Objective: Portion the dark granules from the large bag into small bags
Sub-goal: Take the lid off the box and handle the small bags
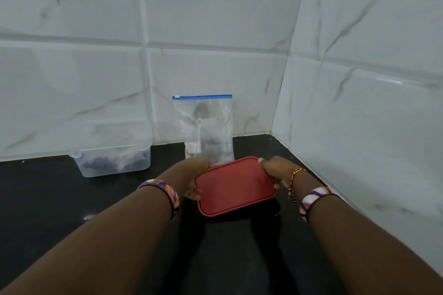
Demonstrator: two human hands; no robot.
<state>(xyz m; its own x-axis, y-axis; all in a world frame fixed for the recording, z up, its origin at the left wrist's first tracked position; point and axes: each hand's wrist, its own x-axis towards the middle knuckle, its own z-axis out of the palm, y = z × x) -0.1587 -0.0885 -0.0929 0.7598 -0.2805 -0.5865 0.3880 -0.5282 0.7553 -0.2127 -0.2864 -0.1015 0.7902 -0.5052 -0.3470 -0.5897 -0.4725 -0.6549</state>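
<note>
Both forearms reach forward over the black countertop [48, 199], a patterned bangle on each wrist. Your left hand [194, 178] grips the left edge of the red lid [233, 187], thumb at the near corner, fingers curled along the far side. Your right hand [275, 171] grips the right edge the same way, with a thread bracelet just behind it. You hold the lid roughly level and slightly tilted; whether it rests on the counter or hangs just above it cannot be told.

Just behind the lid, the large zip bag [206, 127] stands upright against the tiled wall [215, 19], blue zip strip on top and apparently closed. A small amount of dark granules sits at its bottom, with a spoon-like shape above them, blurred. To the left, well apart, an open clear plastic container [112, 153] holds crumpled clear plastic and dark matter; these may be small bags, already filled, but that is not certain.

Judgement: portioning looks late or finished; the step in hand is handling the lid. Next move likely calls for carrying the lid left and squaring it over the container rim before pressing down.
</note>
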